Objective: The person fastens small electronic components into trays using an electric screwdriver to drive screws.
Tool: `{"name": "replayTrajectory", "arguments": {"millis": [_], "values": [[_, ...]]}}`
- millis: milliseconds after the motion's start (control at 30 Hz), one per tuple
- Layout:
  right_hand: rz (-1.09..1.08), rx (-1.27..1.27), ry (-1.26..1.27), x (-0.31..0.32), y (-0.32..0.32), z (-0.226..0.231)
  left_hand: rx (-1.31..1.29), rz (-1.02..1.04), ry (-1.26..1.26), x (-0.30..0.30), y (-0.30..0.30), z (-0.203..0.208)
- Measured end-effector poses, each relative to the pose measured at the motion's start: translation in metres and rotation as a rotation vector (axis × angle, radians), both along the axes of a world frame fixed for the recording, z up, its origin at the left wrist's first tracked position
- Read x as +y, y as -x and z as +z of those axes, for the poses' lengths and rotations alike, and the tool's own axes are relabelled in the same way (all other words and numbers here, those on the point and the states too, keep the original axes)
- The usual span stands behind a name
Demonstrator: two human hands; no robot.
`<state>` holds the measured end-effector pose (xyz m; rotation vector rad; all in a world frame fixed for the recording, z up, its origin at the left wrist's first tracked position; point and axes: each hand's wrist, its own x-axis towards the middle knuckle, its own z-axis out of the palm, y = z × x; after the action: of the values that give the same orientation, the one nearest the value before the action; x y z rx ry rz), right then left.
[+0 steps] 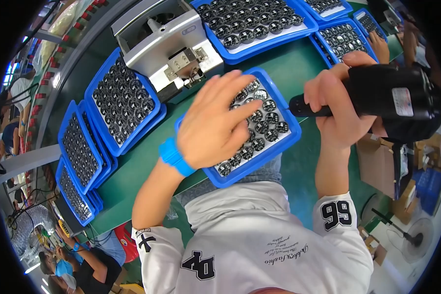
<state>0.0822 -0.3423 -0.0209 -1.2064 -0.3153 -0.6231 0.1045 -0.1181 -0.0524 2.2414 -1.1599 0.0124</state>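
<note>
A blue tray (285, 142) lined in white lies in front of me on the bench edge, with rows of small round black-and-silver parts (271, 117). Over the tray's left half, my left hand (213, 122) is stretched out with its fingers spread, hiding some of the parts beneath. Whether it touches them I cannot tell. A blue band circles that wrist. My right hand (340, 105) is wrapped round a black electric screwdriver (384, 90), held to the right of the tray. Its thin tip points left, near the tray's right rim.
A silver-grey bench machine (169, 46) stands beyond the tray on the green bench (299, 63). Filled blue trays are stacked at left (157, 110) and far right (323, 32). A co-worker's hand (379, 46) rests by a far-right tray. Cardboard boxes (377, 164) and a fan (419, 237) stand right.
</note>
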Motion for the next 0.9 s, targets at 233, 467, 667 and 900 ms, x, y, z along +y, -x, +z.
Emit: {"name": "replayTrajectory", "arguments": {"millis": [233,467,667,900], "values": [[0.072,0.16,0.065,0.007,0.032,0.008,-0.018,0.366,0.021,0.078,0.07,0.006],[0.217,0.152,0.143,0.054,0.05,-0.007,-0.089,0.456,-0.12,0.078,0.132,-0.015],[0.176,0.161,0.33,0.082,0.054,-0.023,-0.109,0.433,-0.108,0.07,0.123,-0.027],[0.152,0.159,0.098,0.092,0.058,-0.008,-0.069,0.424,0.026,0.077,0.106,-0.03]]}}
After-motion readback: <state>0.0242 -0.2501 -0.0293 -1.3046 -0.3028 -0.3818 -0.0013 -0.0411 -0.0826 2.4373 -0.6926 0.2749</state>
